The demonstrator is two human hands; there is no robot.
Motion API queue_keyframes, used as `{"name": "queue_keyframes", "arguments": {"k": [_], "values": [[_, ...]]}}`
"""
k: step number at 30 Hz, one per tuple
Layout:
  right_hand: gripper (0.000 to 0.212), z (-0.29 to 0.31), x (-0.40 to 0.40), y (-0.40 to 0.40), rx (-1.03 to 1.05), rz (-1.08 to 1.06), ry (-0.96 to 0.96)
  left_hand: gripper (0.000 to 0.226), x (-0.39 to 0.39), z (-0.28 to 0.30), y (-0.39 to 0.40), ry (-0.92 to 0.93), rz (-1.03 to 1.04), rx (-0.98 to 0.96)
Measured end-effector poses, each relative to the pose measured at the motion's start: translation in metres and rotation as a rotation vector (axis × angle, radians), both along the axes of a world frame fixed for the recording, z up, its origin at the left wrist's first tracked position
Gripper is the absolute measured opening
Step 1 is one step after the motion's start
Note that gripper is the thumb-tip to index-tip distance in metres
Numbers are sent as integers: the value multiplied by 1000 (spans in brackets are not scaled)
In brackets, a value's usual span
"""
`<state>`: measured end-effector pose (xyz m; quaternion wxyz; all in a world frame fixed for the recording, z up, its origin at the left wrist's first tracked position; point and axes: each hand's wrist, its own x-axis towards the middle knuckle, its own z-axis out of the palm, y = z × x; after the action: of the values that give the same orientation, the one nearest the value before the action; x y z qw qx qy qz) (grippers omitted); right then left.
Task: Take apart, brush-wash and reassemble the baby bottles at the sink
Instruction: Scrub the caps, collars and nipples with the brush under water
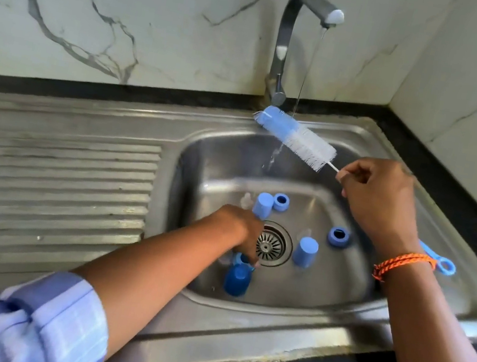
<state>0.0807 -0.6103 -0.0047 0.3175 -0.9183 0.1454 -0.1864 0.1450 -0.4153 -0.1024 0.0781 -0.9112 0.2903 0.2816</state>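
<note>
My right hand grips the thin handle of a bottle brush with white bristles and a blue sponge tip, held under the thin stream from the tap. My left hand reaches down into the sink basin beside the drain, its fingers curled on a blue bottle part. Loose in the basin lie two light blue caps and two blue screw rings. Clear teats near them are barely visible.
A ribbed steel drainboard stretches to the left of the basin. A blue looped handle lies on the sink rim behind my right wrist. A black counter edge and marble walls close in the back and right.
</note>
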Motion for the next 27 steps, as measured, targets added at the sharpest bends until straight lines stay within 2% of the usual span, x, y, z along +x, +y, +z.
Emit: {"name": "queue_keyframes", "arguments": {"k": [2, 4, 8, 10, 12, 14, 17, 20, 22, 27], "values": [[15, 1, -1, 1, -16, -5, 11, 65, -3, -7, -7, -48, -71, 55], [15, 3, -3, 1, -18, -15, 16, 65, -5, -7, -10, -76, -116, 71], [14, 7, -7, 1, -19, -33, 22, 42, -5, 1, -13, -102, -132, 42], [14, 7, -9, -1, -12, -28, 29, 35, 5, 16, -12, -50, -89, -45], [14, 7, -10, -6, 1, -26, 26, 29, 21, 40, -6, 99, 34, -276], [15, 5, -10, -11, 49, -32, -22, 22, 36, 64, 5, 260, 242, -626], [11, 5, -10, -13, 134, -33, -147, 20, 50, 89, 16, 299, 612, -1166], [10, 6, -9, -10, 121, -11, -176, 10, 56, 99, 12, 369, 939, -1665], [12, 7, -9, -8, 86, -14, -168, 7, 58, 98, 4, 365, 1041, -1832], [17, 10, -13, -8, 98, -23, -157, 13, 60, 87, -13, 258, 1126, -1923]]}}
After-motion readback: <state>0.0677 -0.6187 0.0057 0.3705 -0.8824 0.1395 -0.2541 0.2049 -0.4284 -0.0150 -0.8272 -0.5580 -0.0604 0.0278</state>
